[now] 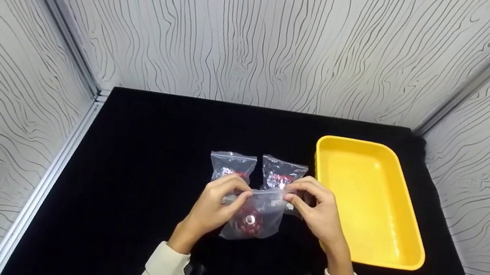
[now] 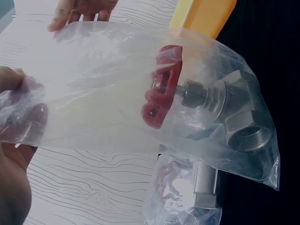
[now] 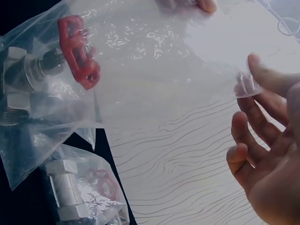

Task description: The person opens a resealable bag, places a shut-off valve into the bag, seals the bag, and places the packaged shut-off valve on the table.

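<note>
A clear zip bag (image 1: 270, 213) hangs between both hands, held by its top edge. Inside it is a metal valve (image 2: 248, 110) with a red handwheel (image 2: 164, 86), resting at the bag's lower end. My left hand (image 1: 215, 204) pinches the bag's left upper corner between thumb and fingers. At the right upper corner, my right hand (image 1: 319, 213) pinches the film between thumb and forefinger; its other fingers are loosely bent in the right wrist view. Behind lie two more bagged valves, a left bagged valve (image 1: 232, 162) and a right bagged valve (image 1: 284, 171), partly covered by the hands.
A yellow tray (image 1: 367, 201) stands on the black cloth (image 1: 149, 152) to the right, close to the right hand and forearm. Wood-grain patterned walls (image 1: 251, 35) enclose the table at the back and both sides.
</note>
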### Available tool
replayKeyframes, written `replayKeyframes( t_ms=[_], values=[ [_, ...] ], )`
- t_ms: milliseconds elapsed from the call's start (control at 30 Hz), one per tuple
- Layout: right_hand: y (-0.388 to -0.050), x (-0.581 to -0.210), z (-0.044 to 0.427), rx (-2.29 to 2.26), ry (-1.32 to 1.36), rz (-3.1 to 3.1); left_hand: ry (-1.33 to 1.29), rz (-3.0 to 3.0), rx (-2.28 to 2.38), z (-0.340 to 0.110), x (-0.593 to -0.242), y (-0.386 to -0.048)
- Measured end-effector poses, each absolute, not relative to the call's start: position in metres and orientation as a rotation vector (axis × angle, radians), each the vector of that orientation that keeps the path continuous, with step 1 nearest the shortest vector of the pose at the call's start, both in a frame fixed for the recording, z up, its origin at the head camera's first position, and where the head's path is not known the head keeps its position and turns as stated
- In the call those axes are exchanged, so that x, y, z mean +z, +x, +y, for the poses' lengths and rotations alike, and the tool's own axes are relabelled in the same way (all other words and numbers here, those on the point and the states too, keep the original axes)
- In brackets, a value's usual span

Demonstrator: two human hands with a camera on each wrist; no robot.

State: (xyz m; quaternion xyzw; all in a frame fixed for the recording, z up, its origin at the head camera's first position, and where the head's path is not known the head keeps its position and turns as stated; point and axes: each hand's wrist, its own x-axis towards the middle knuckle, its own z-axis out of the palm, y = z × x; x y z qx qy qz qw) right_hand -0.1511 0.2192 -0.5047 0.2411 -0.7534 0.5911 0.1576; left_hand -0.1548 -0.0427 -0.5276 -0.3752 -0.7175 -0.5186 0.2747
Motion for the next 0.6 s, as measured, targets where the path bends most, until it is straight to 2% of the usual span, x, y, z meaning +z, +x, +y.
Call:
replayKeyframes(
  t_ms=[600],
  values=[
    [-0.155,-0.516,0.216,1.647,0.701,-2.084,-1.006,-1.933,-1.43,-0.043,-0.527,-0.156]
  ],
)
